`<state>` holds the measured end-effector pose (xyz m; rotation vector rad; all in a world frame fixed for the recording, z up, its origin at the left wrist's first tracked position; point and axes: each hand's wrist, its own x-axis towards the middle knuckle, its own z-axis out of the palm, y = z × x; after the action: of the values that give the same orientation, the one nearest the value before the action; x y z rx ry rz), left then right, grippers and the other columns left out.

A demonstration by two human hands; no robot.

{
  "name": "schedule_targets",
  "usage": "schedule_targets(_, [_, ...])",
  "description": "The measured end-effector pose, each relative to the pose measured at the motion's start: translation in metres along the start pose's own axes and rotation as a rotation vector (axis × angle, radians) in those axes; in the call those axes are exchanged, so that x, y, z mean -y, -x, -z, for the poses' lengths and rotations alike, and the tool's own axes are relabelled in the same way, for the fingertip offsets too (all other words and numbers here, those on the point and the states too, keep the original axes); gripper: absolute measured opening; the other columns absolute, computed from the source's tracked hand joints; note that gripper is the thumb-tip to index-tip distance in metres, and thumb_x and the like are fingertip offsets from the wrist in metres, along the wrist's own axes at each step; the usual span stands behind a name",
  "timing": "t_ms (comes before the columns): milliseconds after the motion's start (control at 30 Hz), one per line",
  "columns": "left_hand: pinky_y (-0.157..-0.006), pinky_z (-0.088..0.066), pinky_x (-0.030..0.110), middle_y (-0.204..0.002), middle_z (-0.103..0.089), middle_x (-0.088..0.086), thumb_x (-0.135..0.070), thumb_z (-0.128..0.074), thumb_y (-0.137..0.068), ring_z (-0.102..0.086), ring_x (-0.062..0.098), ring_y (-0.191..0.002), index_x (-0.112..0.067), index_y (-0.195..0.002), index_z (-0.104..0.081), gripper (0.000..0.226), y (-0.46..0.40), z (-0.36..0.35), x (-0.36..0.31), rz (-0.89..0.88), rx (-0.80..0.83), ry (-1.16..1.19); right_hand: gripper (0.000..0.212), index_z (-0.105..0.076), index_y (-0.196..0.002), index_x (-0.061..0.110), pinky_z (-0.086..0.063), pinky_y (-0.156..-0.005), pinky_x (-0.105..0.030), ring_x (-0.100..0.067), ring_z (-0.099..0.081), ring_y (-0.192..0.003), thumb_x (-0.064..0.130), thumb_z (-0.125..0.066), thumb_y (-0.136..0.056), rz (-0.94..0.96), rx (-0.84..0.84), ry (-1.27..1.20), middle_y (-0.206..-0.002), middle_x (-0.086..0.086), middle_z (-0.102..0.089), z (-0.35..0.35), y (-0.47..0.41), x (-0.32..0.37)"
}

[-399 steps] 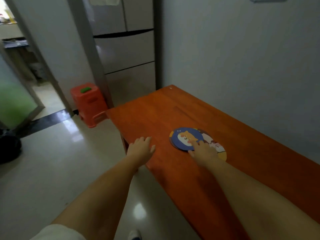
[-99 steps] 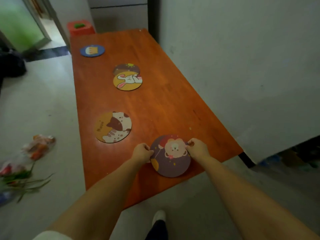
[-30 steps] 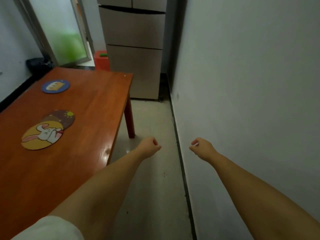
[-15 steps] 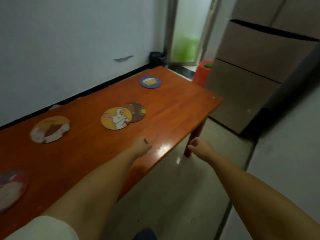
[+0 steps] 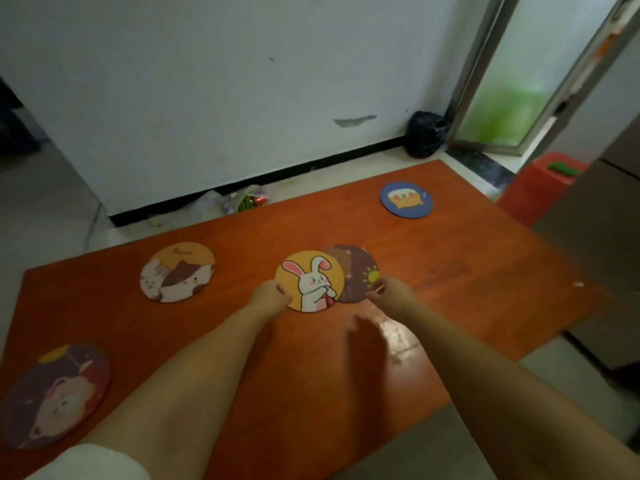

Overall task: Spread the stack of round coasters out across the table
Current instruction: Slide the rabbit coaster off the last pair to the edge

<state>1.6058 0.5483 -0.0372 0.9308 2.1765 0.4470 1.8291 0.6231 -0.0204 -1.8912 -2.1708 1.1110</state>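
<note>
Several round coasters lie on the orange-brown table (image 5: 460, 271). A yellow rabbit coaster (image 5: 310, 280) overlaps a dark brown sun coaster (image 5: 362, 271) in the middle. My left hand (image 5: 270, 299) has its fingers curled on the rabbit coaster's left edge. My right hand (image 5: 393, 294) has its fingers curled on the sun coaster's lower right edge. A blue coaster (image 5: 406, 199) lies alone at the far right, an orange cat coaster (image 5: 177, 271) to the left, and a purple bear coaster (image 5: 52, 396) at the near left corner.
A grey fridge (image 5: 602, 258) stands close to the table's right end, with a red stool (image 5: 540, 185) behind it. A black bag (image 5: 426, 138) sits by the glass door (image 5: 512, 81). Plastic bags (image 5: 239, 202) lie on the floor past the table's far edge.
The view swung back to the table. Both hands, half a second ago fisted in the air at the table's near edge, now rest on the edges of the overlapping rabbit and sun coasters.
</note>
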Motion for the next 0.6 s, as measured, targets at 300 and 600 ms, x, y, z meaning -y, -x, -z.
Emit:
schedule_targets(300, [-0.091, -0.048, 0.038, -0.135, -0.054, 0.016, -0.021, -0.054, -0.093, -0.054, 0.033, -0.120, -0.007, -0.133, -0.047, 0.043, -0.051, -0.001, -0.005, 0.264, -0.085, 0.054, 0.022, -0.054, -0.105, 0.001, -0.047, -0.076, -0.040, -0.034, -0.055, -0.088, 0.020, -0.055, -0.094, -0.011, 0.131, 0.055, -0.096, -0.021, -0.058, -0.022, -0.080, 0.036])
schedule_targets(600, [-0.094, -0.053, 0.046, -0.115, -0.062, 0.024, -0.002, -0.051, -0.089, -0.059, 0.036, -0.104, 0.005, -0.103, -0.063, 0.020, -0.061, -0.016, -0.010, 0.520, -0.180, 0.562, 0.008, -0.057, -0.089, 0.007, -0.057, -0.084, -0.050, -0.030, -0.047, -0.077, 0.008, -0.050, -0.094, -0.161, 0.241, -0.066, -0.080, -0.022, -0.055, -0.032, -0.113, 0.052])
